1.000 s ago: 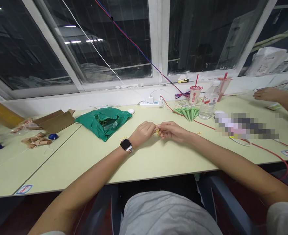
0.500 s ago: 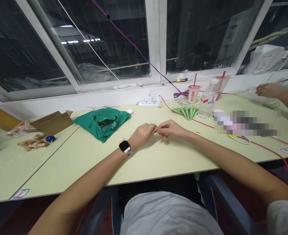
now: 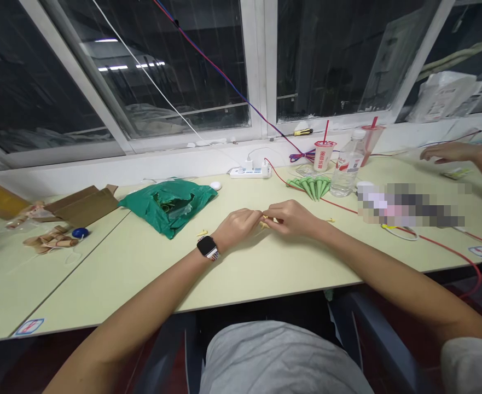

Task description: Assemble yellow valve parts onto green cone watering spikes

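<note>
Where a long pale table (image 3: 101, 284) runs beneath a white-framed window (image 3: 257, 65), what surrounds the hands?

Ahead and left of the left hand (image 3: 237, 227) lie a green plastic bag (image 3: 167, 207) and, farther left, an open cardboard box (image 3: 87, 205). Ahead of the right hand (image 3: 292, 218) stand green pointed cones (image 3: 312, 187) and a water bottle (image 3: 347, 169). Between the two, farther ahead, sits a power strip (image 3: 249, 173).

And the hands?

Both are drawn narrowly together before the body, fingertips pinching a small pale-yellow piece (image 3: 264, 222) between them. A wristwatch (image 3: 208, 247) circles the left wrist.

What has just changed?

The right fingers have closed farther over the piece, leaving only a sliver visible, so its shape cannot be told.

What else lies near?

Small yellow bits (image 3: 202, 233) rest just left of the left hand. At far right, a co-worker's hand (image 3: 446, 153) lies apart, fingers extended.
</note>
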Available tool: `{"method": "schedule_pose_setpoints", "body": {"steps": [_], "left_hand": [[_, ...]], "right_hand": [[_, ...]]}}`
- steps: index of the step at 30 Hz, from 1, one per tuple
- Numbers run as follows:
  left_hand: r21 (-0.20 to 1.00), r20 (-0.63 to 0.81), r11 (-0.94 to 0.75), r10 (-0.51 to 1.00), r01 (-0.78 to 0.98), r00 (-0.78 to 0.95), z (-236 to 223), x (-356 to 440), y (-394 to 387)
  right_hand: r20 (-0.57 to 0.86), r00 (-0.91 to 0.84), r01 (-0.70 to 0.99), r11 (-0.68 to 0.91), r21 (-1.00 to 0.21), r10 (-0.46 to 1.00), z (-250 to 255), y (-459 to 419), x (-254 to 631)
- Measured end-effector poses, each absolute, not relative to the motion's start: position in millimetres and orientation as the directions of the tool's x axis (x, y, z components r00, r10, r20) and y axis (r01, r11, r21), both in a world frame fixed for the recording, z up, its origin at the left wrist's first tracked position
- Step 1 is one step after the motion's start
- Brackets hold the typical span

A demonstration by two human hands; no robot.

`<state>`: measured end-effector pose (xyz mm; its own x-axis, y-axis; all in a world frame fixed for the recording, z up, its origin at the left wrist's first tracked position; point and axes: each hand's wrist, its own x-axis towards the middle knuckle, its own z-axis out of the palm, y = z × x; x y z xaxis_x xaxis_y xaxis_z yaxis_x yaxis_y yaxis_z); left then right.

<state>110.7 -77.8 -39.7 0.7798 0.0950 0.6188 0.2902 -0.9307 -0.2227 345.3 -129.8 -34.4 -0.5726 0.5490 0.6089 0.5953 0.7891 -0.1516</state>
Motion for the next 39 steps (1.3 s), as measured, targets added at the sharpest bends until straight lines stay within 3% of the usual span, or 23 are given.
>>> {"method": "schedule_pose_setpoints", "body": {"steps": [3,8,11,14,20,25,32,39], "left_hand": [[-0.105,0.597,-0.94,0.201,0.324,0.777,-42.4,112.3,-80.9],[0.363,0.514,-0.856,0.513,0.368,0.687,-38.3,115.3,-87.4],[0.529,0.504,-0.77,0.624,0.357,0.598,-36.8,116.8,-89.2],[0.527,0.545,-0.768,0.634,0.364,0.549,-38.5,116.0,-89.6],[0.405,0.627,-0.871,0.486,0.278,0.609,-39.8,114.9,-87.7],[0.464,0.577,-0.837,0.534,0.29,0.618,-39.9,117.3,-82.6],[0.407,0.583,-0.852,0.521,0.331,0.624,-40.2,115.0,-81.2],[0.453,0.612,-0.852,0.511,0.262,0.603,-40.1,112.5,-82.8]], "right_hand": [[0.587,-0.607,0.597,0.795,-0.107,0.535,-37.5,-128.5,347.1],[0.605,-0.609,0.655,0.755,0.018,0.513,-39.7,-128.6,344.4],[0.631,-0.583,0.694,0.717,0.061,0.511,-38.7,-129.7,341.2],[0.649,-0.538,0.712,0.702,0.009,0.538,-40.3,-130.2,340.0],[0.662,-0.482,0.72,0.69,-0.073,0.574,-46.3,-127.7,344.1],[0.66,-0.471,0.713,0.693,-0.107,0.586,-45.7,-126.1,345.5],[0.642,-0.491,0.701,0.705,-0.111,0.589,-47.4,-127.9,341.4],[0.646,-0.457,0.717,0.683,-0.139,0.612,-48.5,-126.5,345.0]]}}
